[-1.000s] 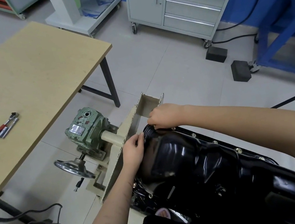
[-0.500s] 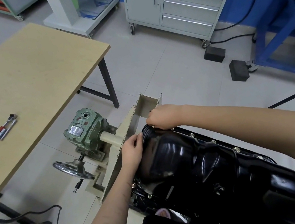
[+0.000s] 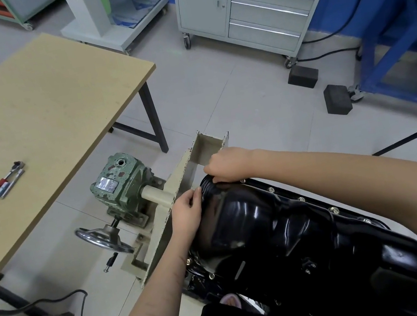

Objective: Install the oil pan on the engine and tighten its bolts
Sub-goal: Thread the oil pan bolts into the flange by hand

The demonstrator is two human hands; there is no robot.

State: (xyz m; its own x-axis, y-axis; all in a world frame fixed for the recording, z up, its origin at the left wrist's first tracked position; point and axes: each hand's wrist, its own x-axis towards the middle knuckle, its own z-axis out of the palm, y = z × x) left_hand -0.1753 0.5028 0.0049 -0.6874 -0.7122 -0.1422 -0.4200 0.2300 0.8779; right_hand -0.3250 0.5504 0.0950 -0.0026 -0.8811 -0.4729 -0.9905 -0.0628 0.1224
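- Both hands sit at the far end of the oil pan point(image 3: 284, 228): the left hand point(image 3: 187, 217) lies against the pan's rounded end wall with its fingers bent over the ribbed rim, and the right hand point(image 3: 226, 164) has its fingers curled down on the same rim from the other side; whether they pinch a bolt I cannot tell.
- That pan is glossy black pressed metal, deep and bulging, with smooth humps that catch the light, and it lies on the engine point(image 3: 203, 278), whose dark, greasy edge shows below it.
- Small bright bolts point(image 3: 301, 199) stand in the flat flange along the pan's right side.
- A chipped cream steel stand plate point(image 3: 178, 182) rises just beyond the hands, joined to a worn green cast gearbox point(image 3: 117, 179) with a chromed handwheel point(image 3: 103, 240).
- On the pale wooden table point(image 3: 40, 109) lies a ratchet point(image 3: 4, 181) with a red grip, well apart from the hands.
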